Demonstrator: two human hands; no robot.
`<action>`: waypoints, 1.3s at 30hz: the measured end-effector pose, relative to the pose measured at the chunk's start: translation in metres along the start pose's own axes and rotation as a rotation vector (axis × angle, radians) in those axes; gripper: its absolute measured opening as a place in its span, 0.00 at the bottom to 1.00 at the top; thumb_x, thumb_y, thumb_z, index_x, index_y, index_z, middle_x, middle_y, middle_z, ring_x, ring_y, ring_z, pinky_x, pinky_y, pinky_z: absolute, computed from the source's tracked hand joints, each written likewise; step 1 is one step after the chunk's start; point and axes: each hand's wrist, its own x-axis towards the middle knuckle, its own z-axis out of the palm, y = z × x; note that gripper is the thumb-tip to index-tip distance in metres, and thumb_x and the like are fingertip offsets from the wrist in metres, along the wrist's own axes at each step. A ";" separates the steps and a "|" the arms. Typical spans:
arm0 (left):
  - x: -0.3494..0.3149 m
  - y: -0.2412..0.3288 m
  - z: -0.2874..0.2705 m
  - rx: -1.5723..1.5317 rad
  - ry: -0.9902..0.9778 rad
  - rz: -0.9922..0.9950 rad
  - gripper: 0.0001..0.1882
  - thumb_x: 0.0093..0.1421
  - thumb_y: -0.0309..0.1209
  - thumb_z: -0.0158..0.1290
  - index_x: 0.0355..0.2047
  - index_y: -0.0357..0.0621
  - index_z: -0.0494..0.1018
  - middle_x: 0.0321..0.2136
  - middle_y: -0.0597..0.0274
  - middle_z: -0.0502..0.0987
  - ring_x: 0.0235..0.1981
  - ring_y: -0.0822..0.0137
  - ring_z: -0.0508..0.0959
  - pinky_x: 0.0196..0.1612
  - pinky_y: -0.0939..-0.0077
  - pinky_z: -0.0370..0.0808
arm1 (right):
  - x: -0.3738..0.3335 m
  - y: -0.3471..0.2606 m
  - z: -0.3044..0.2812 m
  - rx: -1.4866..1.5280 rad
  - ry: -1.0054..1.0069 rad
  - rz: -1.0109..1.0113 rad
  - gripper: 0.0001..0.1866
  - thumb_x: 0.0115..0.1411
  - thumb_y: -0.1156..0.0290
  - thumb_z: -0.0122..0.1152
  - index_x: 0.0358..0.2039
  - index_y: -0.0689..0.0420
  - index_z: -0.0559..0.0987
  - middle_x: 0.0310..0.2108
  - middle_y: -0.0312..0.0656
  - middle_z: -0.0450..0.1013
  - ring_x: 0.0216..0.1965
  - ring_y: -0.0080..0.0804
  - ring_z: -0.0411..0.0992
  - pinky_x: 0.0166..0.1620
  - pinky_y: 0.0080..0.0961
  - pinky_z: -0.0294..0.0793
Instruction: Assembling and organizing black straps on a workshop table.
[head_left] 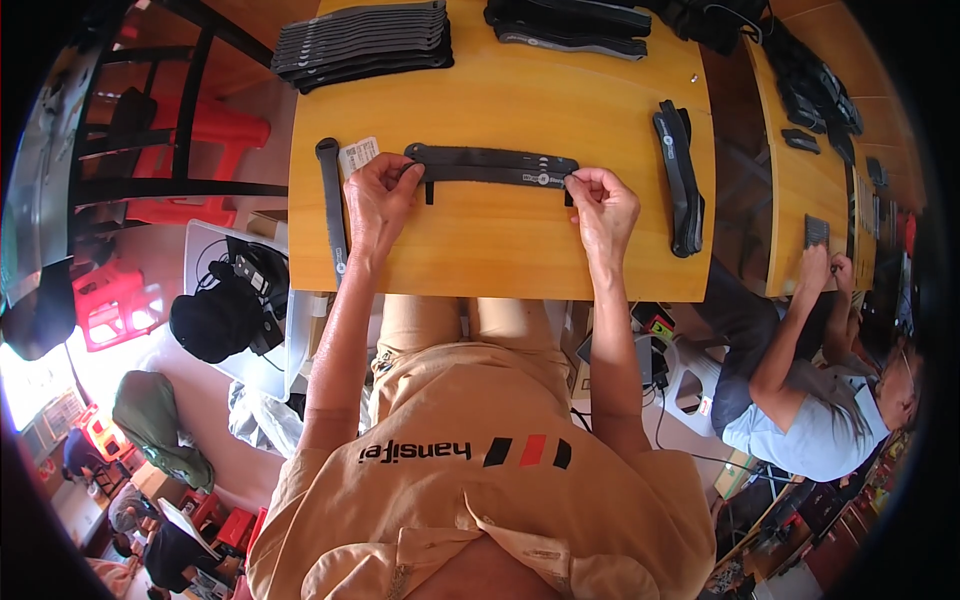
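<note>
Both hands pinch the ends of black fabric straps [490, 165] laid flat and side by side over the wooden table [500, 255]. My left hand [380, 195] grips the left end between thumb and fingers. At the right end, the thumb and fingers of my right hand [602, 205] close on the straps in the same way. Two short dark tabs stick out below the straps, one near each hand. Beside my left wrist lie a single dark strap [333, 215] and a white printed label [360, 153], partly hidden behind that hand.
A fanned stack of dark straps [365, 40] lies at the far left of the table, another bundle [570, 30] at the far middle. A folded strap bundle [680, 180] rests along the right edge. To the right, a co-worker [810, 400] handles something small at another table [790, 190]. Red stools [120, 305] stand left.
</note>
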 end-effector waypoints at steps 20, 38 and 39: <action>-0.001 0.005 0.001 0.014 0.024 -0.011 0.09 0.51 0.27 0.58 0.28 0.31 0.75 0.16 0.60 0.76 0.14 0.76 0.73 0.19 0.82 0.69 | 0.000 0.001 0.001 0.021 -0.001 0.000 0.03 0.50 0.77 0.63 0.25 0.62 0.78 0.16 0.31 0.70 0.16 0.13 0.64 0.15 0.12 0.66; 0.002 0.000 0.004 0.031 0.024 0.003 0.08 0.52 0.27 0.57 0.26 0.33 0.73 0.16 0.62 0.74 0.13 0.77 0.71 0.18 0.83 0.68 | 0.001 0.001 0.001 0.012 -0.007 -0.014 0.02 0.50 0.78 0.62 0.24 0.62 0.77 0.15 0.31 0.69 0.15 0.13 0.63 0.15 0.12 0.64; 0.001 0.000 0.004 0.043 0.009 0.001 0.08 0.53 0.27 0.57 0.27 0.33 0.73 0.17 0.64 0.74 0.14 0.79 0.71 0.18 0.85 0.68 | 0.001 0.000 0.002 0.013 -0.005 -0.020 0.02 0.50 0.78 0.62 0.24 0.62 0.77 0.15 0.31 0.69 0.15 0.13 0.63 0.15 0.12 0.64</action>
